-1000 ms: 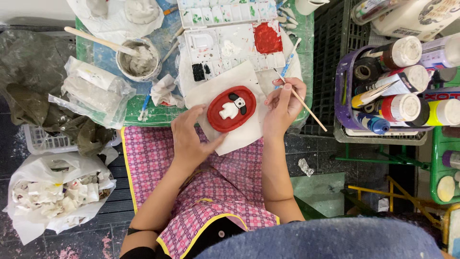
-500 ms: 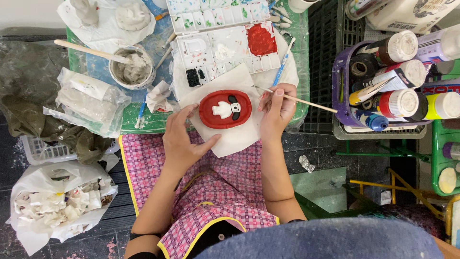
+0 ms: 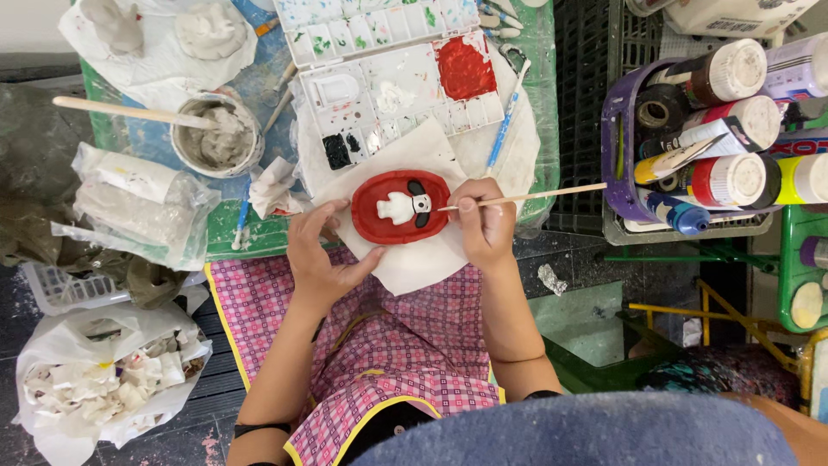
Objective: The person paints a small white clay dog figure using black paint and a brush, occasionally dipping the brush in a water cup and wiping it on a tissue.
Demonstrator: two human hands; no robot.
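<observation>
**Brush tip settles on the red dish**

The thin wooden paintbrush [image 3: 526,197] now lies nearly level, lowered since a second ago, its tip on the oval red clay dish [image 3: 400,207]. The right hand [image 3: 483,223] pinches it; the left hand [image 3: 321,259] steadies the dish's near-left edge on white paper [image 3: 414,263]. Far left, a grey bowl [image 3: 220,138] holds pale paste; the white palette [image 3: 392,78] holds red paint.

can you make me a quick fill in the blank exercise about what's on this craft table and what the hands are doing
1. The right hand holds a thin wooden ____ whose tip touches the oval piece.
2. The rim of the oval piece is painted ____.
3. The left hand steadies the piece, which lies on a sheet of white ____.
4. A wooden stick rests in a bowl of grey ____.

Missing words: paintbrush; red; paper; paste
</observation>
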